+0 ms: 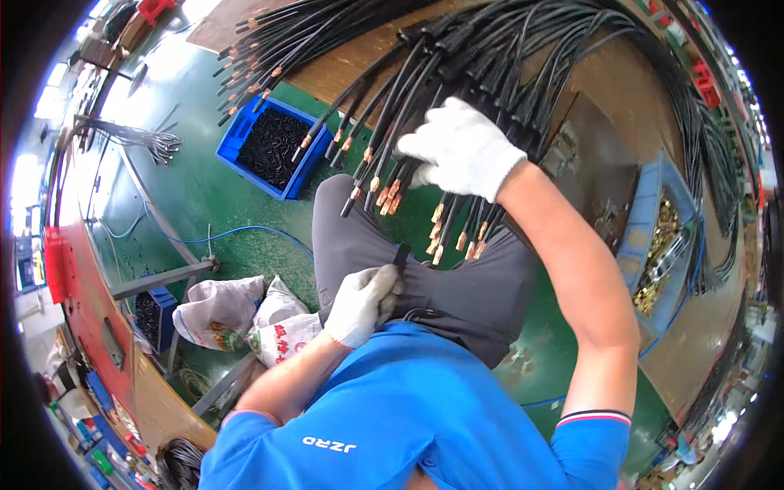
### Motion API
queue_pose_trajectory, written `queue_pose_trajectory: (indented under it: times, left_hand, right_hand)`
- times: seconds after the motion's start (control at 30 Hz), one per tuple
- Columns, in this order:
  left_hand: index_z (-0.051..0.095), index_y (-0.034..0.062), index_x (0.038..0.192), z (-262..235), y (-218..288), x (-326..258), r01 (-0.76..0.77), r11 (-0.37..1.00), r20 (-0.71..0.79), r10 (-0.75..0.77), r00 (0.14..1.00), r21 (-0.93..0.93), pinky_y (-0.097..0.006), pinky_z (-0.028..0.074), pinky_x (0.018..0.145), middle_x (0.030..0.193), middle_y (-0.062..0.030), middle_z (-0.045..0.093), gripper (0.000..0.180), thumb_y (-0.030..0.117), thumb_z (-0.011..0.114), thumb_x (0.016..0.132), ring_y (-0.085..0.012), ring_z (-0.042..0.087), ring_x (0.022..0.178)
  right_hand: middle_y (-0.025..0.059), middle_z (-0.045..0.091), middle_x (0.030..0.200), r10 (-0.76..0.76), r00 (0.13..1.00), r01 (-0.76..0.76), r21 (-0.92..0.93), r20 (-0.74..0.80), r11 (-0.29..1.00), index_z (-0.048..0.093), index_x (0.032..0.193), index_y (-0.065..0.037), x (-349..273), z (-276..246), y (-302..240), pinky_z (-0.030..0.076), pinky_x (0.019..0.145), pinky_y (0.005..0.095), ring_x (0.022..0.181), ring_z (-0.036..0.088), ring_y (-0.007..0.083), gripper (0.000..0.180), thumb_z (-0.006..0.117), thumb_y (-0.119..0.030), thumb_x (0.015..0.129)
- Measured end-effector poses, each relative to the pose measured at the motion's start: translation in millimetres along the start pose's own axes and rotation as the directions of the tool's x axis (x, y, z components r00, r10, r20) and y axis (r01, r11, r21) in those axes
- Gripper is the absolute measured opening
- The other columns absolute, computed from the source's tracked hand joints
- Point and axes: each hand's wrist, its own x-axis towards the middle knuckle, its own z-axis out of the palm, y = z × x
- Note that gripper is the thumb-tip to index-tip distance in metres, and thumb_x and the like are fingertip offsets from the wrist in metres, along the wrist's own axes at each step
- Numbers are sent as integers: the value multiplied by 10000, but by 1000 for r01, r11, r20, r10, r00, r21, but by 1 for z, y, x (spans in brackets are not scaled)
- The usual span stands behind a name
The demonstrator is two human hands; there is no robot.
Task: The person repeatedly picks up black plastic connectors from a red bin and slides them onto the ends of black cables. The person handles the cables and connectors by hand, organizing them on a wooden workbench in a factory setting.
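A thick bundle of black cables (478, 77) hangs over the near edge of the bench, with stripped copper ends pointing down over my lap. Among these cables is my right hand (465, 149), in a white knitted glove, its fingers bent closed around at least one black cable (408, 117). Exactly how many it grips is hidden. Low over my lap my left hand (363, 306), also gloved, is closed with thumb against fingers. From its top sticks a short black tube-like piece (402, 256); its lower part is covered by the glove.
On the left, a blue bin (290, 184) holds many small black pieces. More cables (286, 49) lie at the far left of the bench. A light blue bin (633, 253) with brass-coloured parts stands at right. White sacks (220, 310) and a blue air hose (245, 230) are at left.
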Motion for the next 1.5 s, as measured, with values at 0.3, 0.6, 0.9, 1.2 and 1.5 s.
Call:
queue_pose_trajectory:
  times: [0.3, 0.6, 0.9, 1.2, 1.5]
  left_hand:
    - [638, 140, 932, -198, 48, 119, -381, 819, -512, 127, 849, -429, -295, 431, 509, 760, -8, 615, 253, 358, 646, 1061, -153, 576, 611]
    - [711, 39, 1034, -198, 52, 116, -394, 892, -340, 450, 826, 223, -347, 553, 721, 880, -56, 681, 363, 384, 596, 1050, -179, 672, 779]
    - [687, 59, 1151, -26, 56, 65, -370, 929, -25, 370, 929, 3, -243, 461, 582, 824, -4, 680, 406, 434, 541, 1101, -83, 591, 646]
    - [615, 135, 969, -19, 51, 66, -76, 898, 255, 203, 946, -434, -222, 298, 450, 670, 76, 479, 386, 494, 553, 1099, -46, 410, 503]
    - [537, 143, 844, -22, 31, 36, 25, 939, 253, 66, 965, -342, -244, 295, 450, 632, 73, 429, 402, 443, 535, 1110, -64, 393, 494]
  right_hand:
    - [23, 689, 944, -56, 980, 64, 37, -193, 997, 749, 1061, -192, -5, 0, -1, 451, 922, 424, 1008, 625, 254, 342, 829, -356, 771]
    - [82, 698, 1012, -83, 915, 114, 55, -394, 992, 751, 908, -107, -8, -1, -4, 475, 1014, 460, 1063, 643, 310, 159, 739, -163, 760]
    - [84, 674, 962, -52, 917, 101, 105, -396, 989, 722, 1136, -160, 8, -10, -7, 527, 840, 403, 928, 665, 319, 350, 805, -133, 798]
    - [101, 636, 955, -163, 966, 175, 46, -199, 983, 757, 1022, -143, 24, -20, 3, 516, 835, 441, 943, 631, 322, 255, 811, -222, 787]
    - [80, 634, 1026, -155, 981, 160, 32, -114, 987, 746, 1027, -177, 20, -6, 8, 492, 887, 440, 977, 620, 300, 254, 795, -345, 843]
